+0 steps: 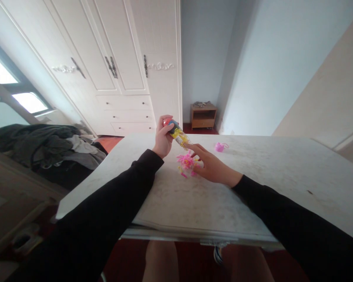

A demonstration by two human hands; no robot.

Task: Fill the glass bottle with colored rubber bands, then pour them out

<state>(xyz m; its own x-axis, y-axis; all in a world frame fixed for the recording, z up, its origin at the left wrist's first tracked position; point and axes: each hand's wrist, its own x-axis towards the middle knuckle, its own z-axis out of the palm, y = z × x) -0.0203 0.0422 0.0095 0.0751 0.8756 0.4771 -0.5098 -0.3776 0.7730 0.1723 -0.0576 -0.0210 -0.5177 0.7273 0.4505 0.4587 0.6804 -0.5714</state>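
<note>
My left hand (pixel 163 135) is closed around a clear tube-shaped container (pixel 179 135) with red, blue and yellow pieces inside. The container is tilted, its lower end pointing down and right, above a pile of small pink and yellow pieces (pixel 186 161) on the white table (pixel 176 207). My right hand (pixel 208 163) is at that lower end, palm down over the pile's right side. Its fingers reach out and the thumb stands apart; the fingertips partly cover the container's end and some pieces. Whether they touch the container I cannot tell.
A small pink cap-like thing with a loop (pixel 219 147) lies on the table to the right of the pile. Dark and light clothes (pixel 61 150) are heaped at the left. Beyond the table are a white wardrobe (pixel 129 78) and a small wooden cabinet (pixel 203 116).
</note>
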